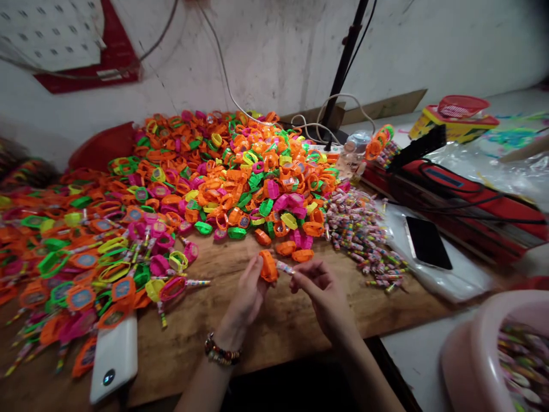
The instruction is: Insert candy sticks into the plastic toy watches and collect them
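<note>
Near the front of the wooden table [189, 343], my left hand [249, 292] pinches an orange plastic toy watch [268, 266]. A wrapped candy roll [285, 268] with a printed wrapper lies against the watch's right side; its other end is between the fingertips of my right hand [319, 289]. Whether the roll is inside the watch or only touching it, I cannot tell. Just beyond my hands, a few loose orange watches [302, 256] lie at the edge of a large multicoloured pile of toy watches [231, 183]. More candy rolls [360, 229] form a heap to the right.
On the left lie watches with candy rolls attached [124, 286] and a white power bank-like device [115, 357]. To the right are a phone [428, 242] on plastic bags, a red machine [463, 200] and a pink tub [467, 349] of wrapped candy. A black pole [343, 68] stands behind.
</note>
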{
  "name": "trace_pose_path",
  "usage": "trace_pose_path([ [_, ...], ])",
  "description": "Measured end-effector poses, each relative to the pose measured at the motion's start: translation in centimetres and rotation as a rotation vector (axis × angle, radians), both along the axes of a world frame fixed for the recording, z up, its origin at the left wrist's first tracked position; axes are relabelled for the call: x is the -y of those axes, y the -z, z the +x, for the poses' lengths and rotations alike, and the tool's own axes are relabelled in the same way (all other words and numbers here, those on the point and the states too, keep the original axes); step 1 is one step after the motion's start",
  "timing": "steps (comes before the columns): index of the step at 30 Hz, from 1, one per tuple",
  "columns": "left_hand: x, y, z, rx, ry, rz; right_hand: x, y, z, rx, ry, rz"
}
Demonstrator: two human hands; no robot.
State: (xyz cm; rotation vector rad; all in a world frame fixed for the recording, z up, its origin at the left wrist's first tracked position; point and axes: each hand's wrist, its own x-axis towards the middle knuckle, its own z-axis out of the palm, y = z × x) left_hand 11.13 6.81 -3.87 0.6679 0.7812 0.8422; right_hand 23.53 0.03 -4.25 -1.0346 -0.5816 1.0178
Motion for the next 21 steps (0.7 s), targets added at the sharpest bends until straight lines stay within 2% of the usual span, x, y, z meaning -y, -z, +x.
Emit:
trace_pose_path([
  [4,0.2,0.4,0.4,-0.067,-0.113,0.023,0.4,0.0,-0.7,0.401,-0.232,0.008],
  [6,0.5,0.7,0.5,-0.114,-0.159,0.043,0.6,0.0,-0.9,0.606,-0.211,0.023],
  [8,0.7,1.2,0.5,-0.170,-0.199,0.074,0.7,0.0,-1.0,0.692,-0.157,0.000],
  [13,0.9,2.3,0.0,-0.322,-0.287,0.181,0.7,-0.5,-1.8,0.565,-0.169,-0.172],
  [17,1.1,2.3,-0.2,-0.428,-0.298,0.285,0.6,-0.9,-2.8,0.216,-0.249,-0.335],
  [19,1.2,2.0,-0.2,-0.474,-0.300,0.344,0.5,-0.9,-3.0,0.101,-0.258,-0.359],
  [21,1.4,1.7,-0.2,-0.511,-0.292,0.399,0.5,-1.0,-3.2,0.125,-0.246,-0.348],
])
